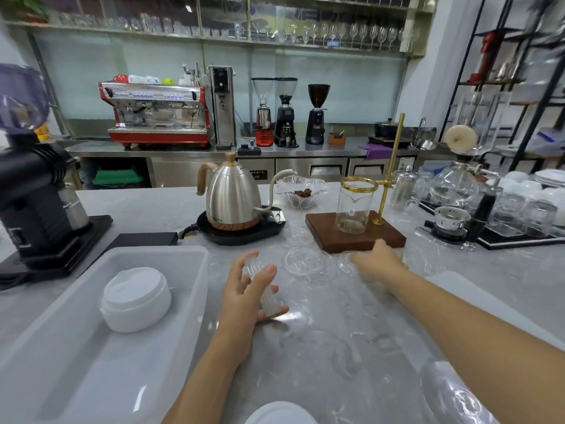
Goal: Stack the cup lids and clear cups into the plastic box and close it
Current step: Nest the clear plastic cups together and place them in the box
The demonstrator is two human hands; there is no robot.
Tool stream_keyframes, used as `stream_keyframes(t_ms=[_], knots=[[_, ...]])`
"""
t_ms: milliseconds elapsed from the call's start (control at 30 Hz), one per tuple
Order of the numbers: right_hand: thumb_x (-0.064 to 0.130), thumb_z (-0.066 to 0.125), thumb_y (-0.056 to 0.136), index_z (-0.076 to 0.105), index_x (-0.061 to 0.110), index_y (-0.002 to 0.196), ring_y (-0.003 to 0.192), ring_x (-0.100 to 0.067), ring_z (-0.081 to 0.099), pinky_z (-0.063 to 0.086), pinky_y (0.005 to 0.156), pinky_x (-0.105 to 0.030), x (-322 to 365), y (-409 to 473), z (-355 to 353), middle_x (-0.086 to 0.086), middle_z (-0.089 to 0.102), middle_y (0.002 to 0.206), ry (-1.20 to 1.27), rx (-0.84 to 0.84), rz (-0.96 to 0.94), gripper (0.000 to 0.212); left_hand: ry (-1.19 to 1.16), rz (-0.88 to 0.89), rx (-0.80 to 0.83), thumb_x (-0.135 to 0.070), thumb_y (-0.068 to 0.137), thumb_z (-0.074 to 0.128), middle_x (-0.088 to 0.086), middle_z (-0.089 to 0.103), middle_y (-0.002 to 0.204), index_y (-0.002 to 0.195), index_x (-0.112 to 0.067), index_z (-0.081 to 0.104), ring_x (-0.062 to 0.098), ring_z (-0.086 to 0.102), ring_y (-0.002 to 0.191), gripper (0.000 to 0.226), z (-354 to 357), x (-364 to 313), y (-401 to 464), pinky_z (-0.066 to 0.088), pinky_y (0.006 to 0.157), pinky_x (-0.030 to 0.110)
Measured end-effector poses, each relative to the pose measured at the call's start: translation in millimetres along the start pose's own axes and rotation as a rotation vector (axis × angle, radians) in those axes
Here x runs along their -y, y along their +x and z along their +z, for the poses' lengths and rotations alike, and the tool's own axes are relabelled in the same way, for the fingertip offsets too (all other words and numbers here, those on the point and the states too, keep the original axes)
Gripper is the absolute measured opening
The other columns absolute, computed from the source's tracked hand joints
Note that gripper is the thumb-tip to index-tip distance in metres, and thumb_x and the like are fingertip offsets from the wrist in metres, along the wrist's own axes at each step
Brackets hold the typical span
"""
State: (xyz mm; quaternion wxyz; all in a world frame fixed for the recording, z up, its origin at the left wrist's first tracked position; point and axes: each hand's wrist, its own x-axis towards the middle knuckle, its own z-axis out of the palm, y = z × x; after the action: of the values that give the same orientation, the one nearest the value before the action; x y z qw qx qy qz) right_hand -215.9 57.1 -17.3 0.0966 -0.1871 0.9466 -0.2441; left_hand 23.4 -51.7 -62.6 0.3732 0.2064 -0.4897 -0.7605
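Left hand [247, 289] is gripping a stack of clear lids [263, 286] edge-on, mid-frame, beside the plastic box [189, 301]. Right hand [377, 260] is blurred over a loose clear lid [302, 261]; fingers unclear. Lids: light, thin, slippery, flexing easily, so take them by the rim.

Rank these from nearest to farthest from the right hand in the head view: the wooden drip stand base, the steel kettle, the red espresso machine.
From the right hand:
1. Wooden drip stand base, just beyond the fingers.
2. Steel kettle, across the counter to the left.
3. Red espresso machine, on the back counter, far left.
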Motion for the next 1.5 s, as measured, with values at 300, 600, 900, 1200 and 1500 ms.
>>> stream_keyframes(t_ms=[300,600,900,1200,1500], knots=[[0.039,0.084,0.071,0.045,0.006,0.132,0.118,-0.031,0.053,0.049,0.089,-0.038,-7,-5,-2,-0.014,0.046,0.135,-0.023,-0.041,-0.059,0.080,0.013,0.005,-0.029,-0.047,0.058,0.086,0.008,0.057,0.108,0.114,-0.039,0.068,0.025,0.069,0.089,0.060,0,-2,0,0.063,0.066,0.045],[0.006,0.065,0.092,0.070,0.008,0.094,0.057,-0.016,0.065,0.057,0.056,-0.031,45,-34,-40,-0.011,0.072,0.087,0.472,0.009,-0.312,0.006,-0.012,0.003,-0.053,-0.043,0.064,0.084,0.005,0.058,0.108,0.120,-0.036,0.065,0.025,0.067,0.089,0.060,3,-3,-1,0.064,0.066,0.045],[0.006,0.050,0.102,0.068,0.017,0.125,0.113,-0.004,0.067,0.049,0.098,-0.018,62,-140,58,0.009,0.074,0.115,0.755,0.397,-0.794,0.031,-0.018,0.039,-0.161,-0.060,0.062,0.081,0.022,0.057,0.138,0.130,-0.047,0.056,0.038,0.067,0.118,0.073,1,-8,-2,0.059,0.090,0.060],[-0.002,0.049,0.100,0.073,0.002,0.111,0.101,-0.026,0.072,0.057,0.092,-0.038,52,-135,79,-0.013,0.077,0.104,1.051,0.372,-0.665,0.027,0.055,0.064,-0.132,-0.049,0.061,0.085,0.025,0.061,0.108,0.114,-0.042,0.063,0.031,0.068,0.081,0.058,0,-10,-5,0.059,0.066,0.047],[0.010,0.061,0.095,0.058,0.021,0.125,0.116,-0.006,0.060,0.048,0.102,-0.028,51,-114,91,0.006,0.065,0.122,0.863,-0.076,-0.517,0.032,0.100,0.062,-0.162,-0.053,0.053,0.085,0.028,0.049,0.138,0.121,-0.045,0.062,0.030,0.072,0.070,0.072,3,-15,-7,0.060,0.069,0.052]])
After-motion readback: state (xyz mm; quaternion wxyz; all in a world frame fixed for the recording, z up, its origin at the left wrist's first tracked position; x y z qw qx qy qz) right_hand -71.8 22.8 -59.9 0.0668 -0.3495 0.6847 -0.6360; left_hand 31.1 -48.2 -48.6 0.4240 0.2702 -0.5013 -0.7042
